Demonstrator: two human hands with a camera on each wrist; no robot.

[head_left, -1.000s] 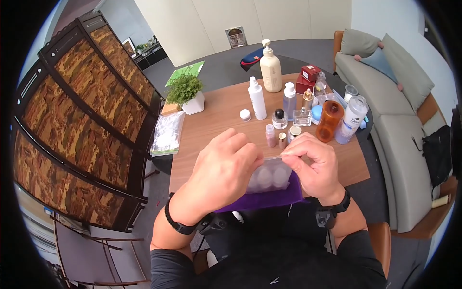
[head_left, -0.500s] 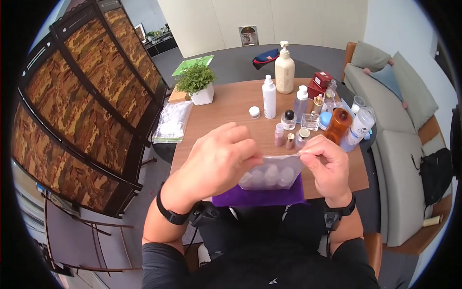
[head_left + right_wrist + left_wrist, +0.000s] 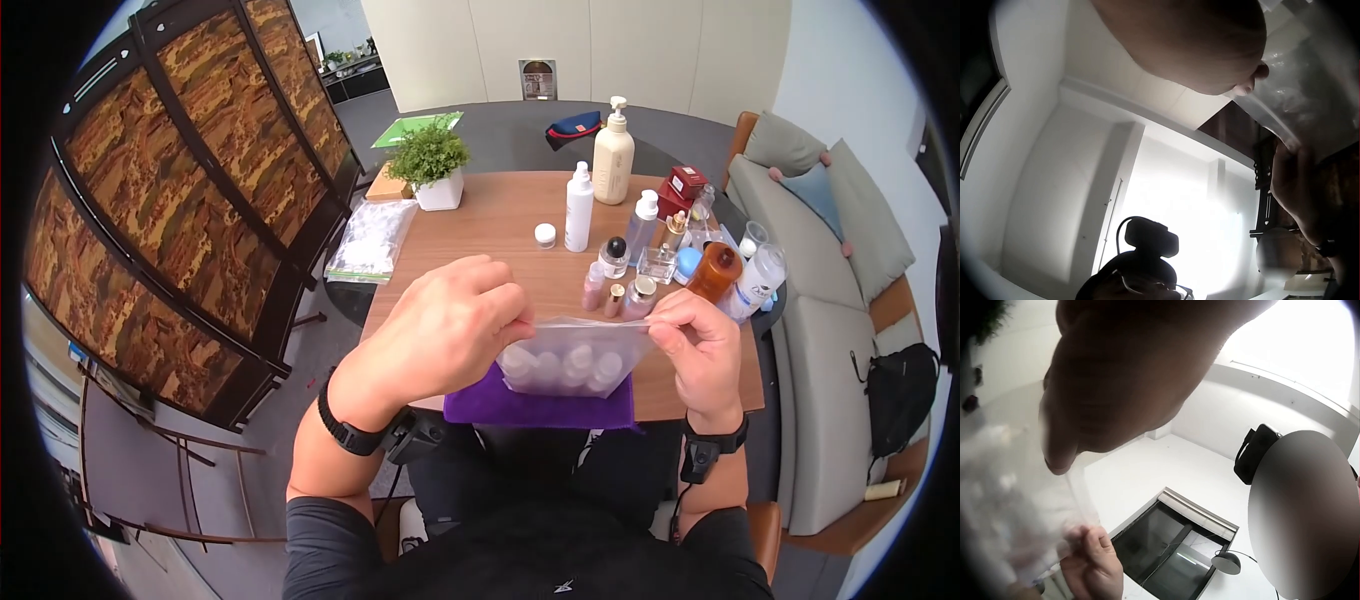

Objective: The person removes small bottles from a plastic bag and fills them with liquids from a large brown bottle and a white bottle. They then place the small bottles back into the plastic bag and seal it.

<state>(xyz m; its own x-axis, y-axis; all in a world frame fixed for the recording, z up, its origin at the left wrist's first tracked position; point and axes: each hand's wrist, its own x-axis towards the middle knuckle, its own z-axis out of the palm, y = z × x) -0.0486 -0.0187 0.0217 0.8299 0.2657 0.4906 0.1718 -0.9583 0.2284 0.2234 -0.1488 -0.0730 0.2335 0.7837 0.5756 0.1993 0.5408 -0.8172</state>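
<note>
A translucent plastic bag (image 3: 590,340) hangs between my two hands, with several small whitish bottles showing through its side. My left hand (image 3: 445,325) pinches the bag's top edge at its left end. At the right end, my right hand (image 3: 705,360) pinches the same edge between thumb and forefinger, so the rim is stretched straight. A purple cloth pouch (image 3: 540,410) lies under the bag at the table's near edge. The left wrist view shows the bag (image 3: 1010,494) blurred, beside the fingers. In the right wrist view, the bag's rim (image 3: 1269,115) runs taut from hand to hand.
Beyond the bag, the wooden table (image 3: 490,220) bears a cream pump bottle (image 3: 613,160), a white spray bottle (image 3: 579,210), an amber bottle (image 3: 715,272) and several small cosmetics. At the left are a potted plant (image 3: 428,155) and a zip bag of white material (image 3: 370,240).
My hands have moved apart, drawing the bag's top edge wider and straight. More of the bag and its bottles shows. The head view has shifted slightly, moving the table things rightward.
</note>
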